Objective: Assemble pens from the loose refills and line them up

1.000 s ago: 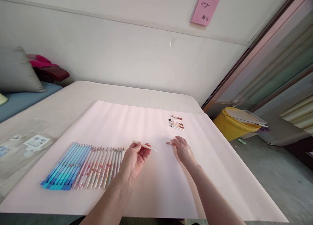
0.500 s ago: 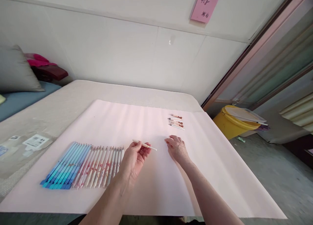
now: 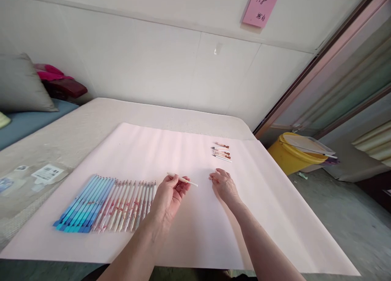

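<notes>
My left hand [image 3: 168,197] pinches a thin white pen refill [image 3: 183,179] between thumb and fingers, its tip pointing right. My right hand [image 3: 222,185] rests on the pale pink paper sheet [image 3: 189,228] with its fingers curled round a small reddish piece [image 3: 211,178] that barely shows. A row of several pens [image 3: 105,203], blue ones at the left and pink-patterned ones at the right, lies side by side just left of my left hand. A small cluster of loose pen parts [image 3: 222,151] lies beyond my right hand.
The sheet covers a beige table [image 3: 100,114] against a white wall. Paper labels [image 3: 45,174] lie at the table's left edge. A grey cushion [image 3: 21,85] and red items sit far left. A yellow bucket [image 3: 293,154] stands on the floor at right.
My right hand has drawn back slightly toward me and closed its fingers over the small reddish piece. The left hand has kept still with the refill.
</notes>
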`<move>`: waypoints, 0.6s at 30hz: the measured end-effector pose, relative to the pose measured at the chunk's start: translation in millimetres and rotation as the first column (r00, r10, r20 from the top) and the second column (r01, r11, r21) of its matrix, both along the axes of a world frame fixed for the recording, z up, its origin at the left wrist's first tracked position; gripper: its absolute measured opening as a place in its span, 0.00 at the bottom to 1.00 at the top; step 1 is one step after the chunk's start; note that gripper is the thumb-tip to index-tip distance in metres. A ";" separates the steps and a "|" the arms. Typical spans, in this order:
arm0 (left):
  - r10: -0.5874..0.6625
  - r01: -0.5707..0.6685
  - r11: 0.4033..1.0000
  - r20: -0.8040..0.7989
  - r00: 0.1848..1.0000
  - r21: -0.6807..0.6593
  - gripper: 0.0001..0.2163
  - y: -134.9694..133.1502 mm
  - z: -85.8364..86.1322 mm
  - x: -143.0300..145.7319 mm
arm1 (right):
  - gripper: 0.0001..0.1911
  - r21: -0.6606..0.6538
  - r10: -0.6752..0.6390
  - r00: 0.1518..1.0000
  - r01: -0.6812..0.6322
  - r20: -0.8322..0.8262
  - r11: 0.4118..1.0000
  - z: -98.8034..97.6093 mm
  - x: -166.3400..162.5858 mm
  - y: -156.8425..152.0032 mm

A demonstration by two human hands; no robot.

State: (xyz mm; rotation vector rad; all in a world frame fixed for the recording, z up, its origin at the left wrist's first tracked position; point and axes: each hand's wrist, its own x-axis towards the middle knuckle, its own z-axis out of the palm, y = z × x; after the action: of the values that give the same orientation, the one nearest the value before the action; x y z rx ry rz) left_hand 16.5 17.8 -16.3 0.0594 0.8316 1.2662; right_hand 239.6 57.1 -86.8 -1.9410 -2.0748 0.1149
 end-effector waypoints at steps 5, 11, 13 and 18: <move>0.004 -0.004 1.000 0.020 1.000 0.005 0.04 0.0 -0.6 -0.4 | 0.14 0.038 0.024 1.000 -0.025 0.013 0.999 -3.0 -5.7 0.8; -0.008 0.009 1.000 -0.014 1.000 0.023 0.04 -0.8 0.1 -0.5 | 0.13 0.044 0.023 0.999 -0.024 0.021 0.999 -3.7 -6.3 1.6; -0.009 0.009 1.000 -0.015 1.000 0.027 0.04 -1.3 0.4 -0.5 | 0.13 0.051 0.021 0.999 -0.023 0.027 0.998 -4.8 -6.5 2.5; -0.003 0.003 1.000 0.000 1.000 0.012 0.04 -1.2 2.1 -0.5 | 0.13 0.069 0.045 0.997 -0.049 0.057 0.996 -1.1 -10.6 0.7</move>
State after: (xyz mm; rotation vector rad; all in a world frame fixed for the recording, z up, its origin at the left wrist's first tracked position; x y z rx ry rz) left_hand 16.0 16.6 -14.2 0.0704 0.8239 1.2681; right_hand 229.0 57.8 -87.9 -1.8754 -2.1299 -0.0018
